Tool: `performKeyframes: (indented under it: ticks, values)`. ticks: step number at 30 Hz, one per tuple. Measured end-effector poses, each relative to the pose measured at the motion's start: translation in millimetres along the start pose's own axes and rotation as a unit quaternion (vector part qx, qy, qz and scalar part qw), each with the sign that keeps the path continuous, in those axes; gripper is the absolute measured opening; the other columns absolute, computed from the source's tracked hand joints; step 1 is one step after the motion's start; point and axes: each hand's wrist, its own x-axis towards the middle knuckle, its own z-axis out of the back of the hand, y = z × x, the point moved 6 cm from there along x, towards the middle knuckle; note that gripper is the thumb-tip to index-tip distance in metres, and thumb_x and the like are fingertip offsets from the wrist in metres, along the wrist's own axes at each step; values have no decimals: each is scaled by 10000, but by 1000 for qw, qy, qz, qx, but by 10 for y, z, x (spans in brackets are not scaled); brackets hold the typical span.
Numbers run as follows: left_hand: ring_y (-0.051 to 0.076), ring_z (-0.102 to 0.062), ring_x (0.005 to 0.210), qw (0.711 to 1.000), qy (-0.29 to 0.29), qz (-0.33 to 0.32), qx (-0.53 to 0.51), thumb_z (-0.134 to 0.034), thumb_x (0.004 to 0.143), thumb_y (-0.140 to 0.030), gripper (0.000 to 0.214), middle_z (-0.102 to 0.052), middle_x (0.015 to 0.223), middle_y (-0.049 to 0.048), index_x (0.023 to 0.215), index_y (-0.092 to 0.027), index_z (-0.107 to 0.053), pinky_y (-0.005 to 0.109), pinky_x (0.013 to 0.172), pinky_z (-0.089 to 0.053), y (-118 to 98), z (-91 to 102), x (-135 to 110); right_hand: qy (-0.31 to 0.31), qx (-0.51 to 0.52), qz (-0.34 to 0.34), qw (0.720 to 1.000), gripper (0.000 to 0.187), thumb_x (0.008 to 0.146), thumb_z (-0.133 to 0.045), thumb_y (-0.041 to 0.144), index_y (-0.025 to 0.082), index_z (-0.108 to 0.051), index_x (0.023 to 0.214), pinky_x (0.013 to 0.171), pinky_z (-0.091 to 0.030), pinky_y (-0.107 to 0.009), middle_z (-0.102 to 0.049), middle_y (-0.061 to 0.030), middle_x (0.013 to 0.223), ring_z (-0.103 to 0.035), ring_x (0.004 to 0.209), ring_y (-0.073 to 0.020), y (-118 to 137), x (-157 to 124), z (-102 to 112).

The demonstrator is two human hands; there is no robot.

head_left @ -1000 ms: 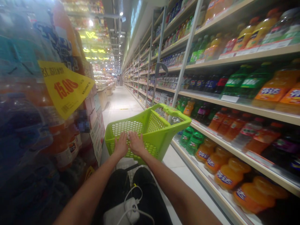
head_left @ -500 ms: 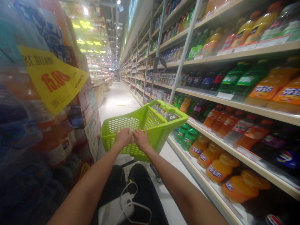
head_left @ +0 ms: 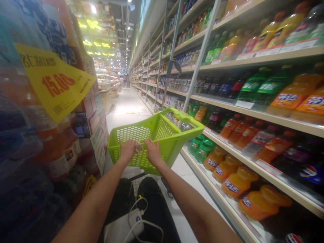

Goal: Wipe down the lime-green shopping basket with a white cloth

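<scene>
A lime-green shopping cart (head_left: 177,152) stands askew in front of my knees, its perforated side facing me. My left hand (head_left: 128,151) is over this side, its fingertips closed on a small crumpled pale piece (head_left: 138,147) that looks like tissue. Just to the right, separated by a small gap, my right hand (head_left: 153,152) has its fingers apart and nothing visible in it. Whether either hand rests on the cart, I cannot tell. On my lap lies a white power bank (head_left: 124,226) with a white cable (head_left: 149,224) plugged in.
Shelves (head_left: 278,111) of soft-drink bottles run along the right, close to the cart. Stacked bottle packs and boxes (head_left: 95,131) crowd the left, under a yellow price sign (head_left: 55,82) reading 15.00. A tiled aisle (head_left: 124,104) stretches ahead.
My hands were together over the cart's side and have come apart. The left has moved left, exposing the crumpled piece at its fingertips. The cart looks almost unmoved.
</scene>
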Motion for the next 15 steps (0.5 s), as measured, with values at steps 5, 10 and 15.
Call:
performKeyframes:
  ticks: [5, 10, 15]
  values:
    - [223, -420, 1209, 999, -10, 31, 8, -339, 883, -216, 337, -503, 1293, 81, 1177, -246, -500, 568, 1082, -93, 217, 34, -78, -3, -5, -13, 1000, 538, 790, -375, 77, 143, -391, 1324, 1088, -72, -497, -433, -88, 1372, -274, 1321, -209, 38, -18, -28]
    - [243, -380, 1253, 1000, -10, 12, -3, -361, 874, -223, 319, -494, 1318, 67, 1145, -265, -524, 618, 1063, -73, 156, -26, -58, 5, -28, -18, 999, 491, 810, -382, 120, 152, -434, 1297, 1075, -98, -520, -397, -97, 1396, -237, 1336, -220, 62, -50, -38]
    - [230, -418, 1227, 999, -24, 29, 2, -323, 877, -184, 356, -486, 1330, 58, 1172, -271, -502, 609, 1069, -75, 505, -34, -160, 8, -32, -9, 999, 507, 805, -373, 108, 165, -425, 1306, 1071, -89, -539, -387, -88, 1403, -229, 1339, -220, 38, -75, -42]
